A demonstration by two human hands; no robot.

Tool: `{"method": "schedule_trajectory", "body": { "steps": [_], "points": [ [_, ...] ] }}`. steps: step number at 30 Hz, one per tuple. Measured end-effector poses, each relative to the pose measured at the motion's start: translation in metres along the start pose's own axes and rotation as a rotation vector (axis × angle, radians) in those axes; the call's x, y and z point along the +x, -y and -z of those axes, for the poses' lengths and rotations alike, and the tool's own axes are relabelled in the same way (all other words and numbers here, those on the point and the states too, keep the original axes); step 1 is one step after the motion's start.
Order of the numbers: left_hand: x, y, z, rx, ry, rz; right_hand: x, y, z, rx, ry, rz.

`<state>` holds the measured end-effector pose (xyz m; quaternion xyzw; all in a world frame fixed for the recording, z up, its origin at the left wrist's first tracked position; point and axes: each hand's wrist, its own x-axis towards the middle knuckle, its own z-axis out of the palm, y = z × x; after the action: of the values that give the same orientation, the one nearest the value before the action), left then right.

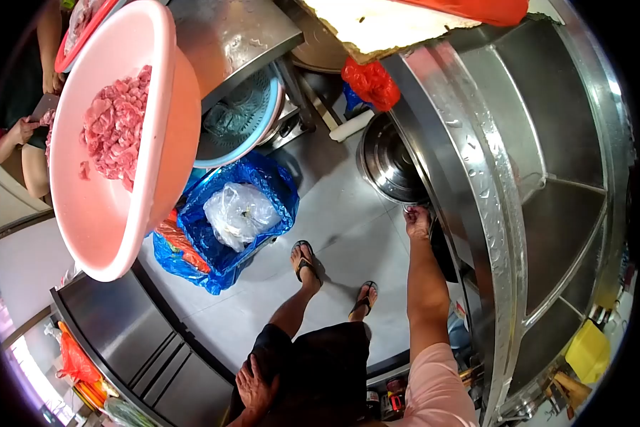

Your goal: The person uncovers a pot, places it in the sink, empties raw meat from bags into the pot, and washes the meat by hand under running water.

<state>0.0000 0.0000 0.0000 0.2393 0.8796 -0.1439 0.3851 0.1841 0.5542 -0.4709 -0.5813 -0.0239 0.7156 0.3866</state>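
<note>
A round, shiny metal pot [392,162] stands on the floor, partly hidden under the steel counter on the right. My right hand [417,222] reaches down to its near edge, with the fingers curled at the rim. My left hand [256,384] lies on my dark-clothed leg, fingers apart, holding nothing. Beside the pot are a white roll-like object [351,126] and a red plastic bag [371,83].
A pink basin [181,107] of cut meat is at upper left, near another person's hands [25,129]. A blue-lined bin [281,178] holds a clear bag. A light-blue basket [266,117] sits by a steel table [249,28]. Steel sinks [572,235] line the right.
</note>
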Motion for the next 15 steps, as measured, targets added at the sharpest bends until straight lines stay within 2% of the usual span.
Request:
{"method": "schedule_trajectory", "body": {
  "steps": [2, 3, 5, 7, 9, 11, 13, 15],
  "points": [
    [0.009, 0.001, -0.004, 0.000, -0.011, -0.023, -0.028, 0.014, -0.035, 0.151, 0.101, -0.072],
    [-0.018, 0.007, 0.006, 0.031, 0.008, 0.009, -0.070, -0.004, -0.036, 0.064, 0.060, -0.162],
    [-0.006, 0.000, 0.001, 0.021, -0.019, -0.012, -0.098, -0.004, -0.084, 0.060, 0.072, -0.205],
    [-0.002, -0.003, -0.003, 0.012, -0.003, -0.006, -0.059, -0.037, -0.058, 0.117, 0.156, -0.291],
    [-0.009, -0.002, -0.004, 0.013, 0.022, 0.008, -0.086, -0.053, -0.055, 0.128, 0.010, -0.363],
    [-0.010, -0.002, -0.010, 0.010, 0.035, 0.021, -0.106, -0.071, -0.041, 0.187, -0.028, -0.414],
    [-0.012, 0.000, -0.019, 0.021, 0.015, 0.019, -0.136, -0.086, -0.029, 0.191, 0.102, -0.324],
    [-0.020, -0.001, -0.024, 0.012, 0.038, 0.030, -0.159, -0.102, -0.012, 0.248, 0.120, -0.397]
  ]
}}
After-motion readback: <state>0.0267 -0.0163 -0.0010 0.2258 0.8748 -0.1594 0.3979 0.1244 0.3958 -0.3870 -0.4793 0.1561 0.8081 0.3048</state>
